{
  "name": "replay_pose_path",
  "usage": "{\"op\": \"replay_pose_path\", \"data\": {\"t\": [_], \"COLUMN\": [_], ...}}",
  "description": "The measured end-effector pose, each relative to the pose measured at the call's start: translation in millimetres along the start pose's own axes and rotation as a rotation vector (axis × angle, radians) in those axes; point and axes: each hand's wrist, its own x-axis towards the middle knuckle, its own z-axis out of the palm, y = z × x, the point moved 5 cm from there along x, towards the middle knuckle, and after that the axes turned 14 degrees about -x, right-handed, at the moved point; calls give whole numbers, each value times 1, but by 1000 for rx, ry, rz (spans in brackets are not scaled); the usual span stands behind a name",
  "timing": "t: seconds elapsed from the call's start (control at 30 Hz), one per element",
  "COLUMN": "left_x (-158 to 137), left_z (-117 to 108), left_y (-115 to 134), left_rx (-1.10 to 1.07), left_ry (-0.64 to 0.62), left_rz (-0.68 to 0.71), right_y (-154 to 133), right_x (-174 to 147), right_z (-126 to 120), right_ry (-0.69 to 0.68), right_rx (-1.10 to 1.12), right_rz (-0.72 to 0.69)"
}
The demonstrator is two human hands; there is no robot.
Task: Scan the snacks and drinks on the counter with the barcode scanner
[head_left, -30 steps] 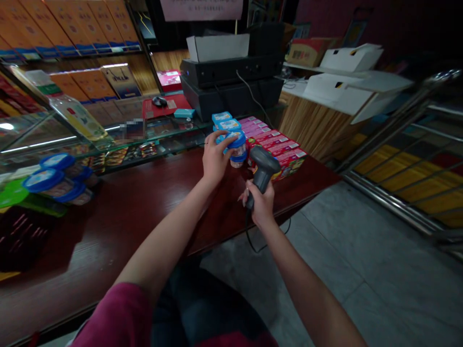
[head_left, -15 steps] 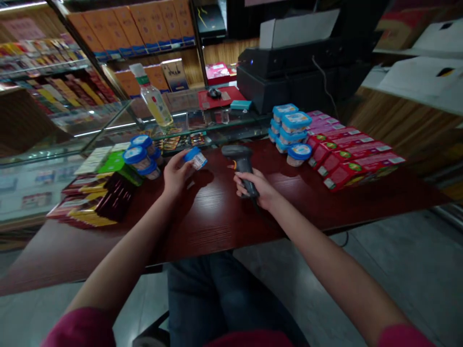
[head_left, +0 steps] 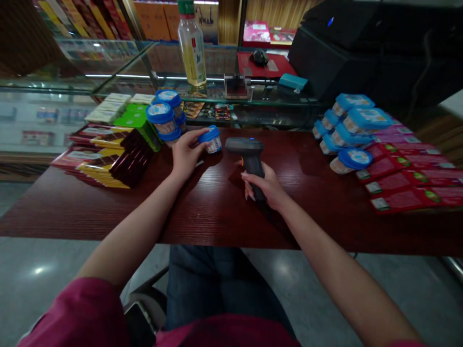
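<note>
My left hand (head_left: pixel 188 153) is closed around a small round tub with a blue lid (head_left: pixel 211 140), tilted so that its printed label faces right. My right hand (head_left: pixel 266 187) grips the handle of a black barcode scanner (head_left: pixel 249 154), whose head points left toward the tub a short gap away. Behind my left hand stand stacked blue-lidded tubs (head_left: pixel 161 115). One more such tub (head_left: pixel 350 160) sits on the right, in front of a stack of blue-lidded rectangular boxes (head_left: pixel 365 120).
Chocolate bar packs (head_left: pixel 104 154) and green packs (head_left: pixel 135 118) lie on the left of the brown table (head_left: pixel 217 207). Red packs (head_left: pixel 408 178) cover its right side. A glass counter behind holds a bottle (head_left: pixel 191 48), a mouse (head_left: pixel 259 58) and a black machine (head_left: pixel 347 62).
My view has tilted down and shifted left, so the table looks nearer. The tub and the scanner are held closer together, with both hands keeping their grips.
</note>
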Motion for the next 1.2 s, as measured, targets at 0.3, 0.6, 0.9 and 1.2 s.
{"op": "replay_pose_path", "data": {"t": [0.3, 0.6, 0.9, 1.2], "left_x": [-5, -7, 44, 59], "left_z": [9, -30, -107, -108], "left_y": [1, 56, 78, 65], "left_rx": [27, 234, 369, 390], "left_ry": [10, 118, 274, 182], "left_rz": [19, 222, 269, 189], "right_y": [1, -5, -8, -8], "right_x": [-1, -4, -3, -3], "right_z": [0, 1, 2, -1], "right_ry": [15, 63, 69, 73], "right_rx": [-24, -10, 5, 79], "right_rz": [13, 59, 68, 54]}}
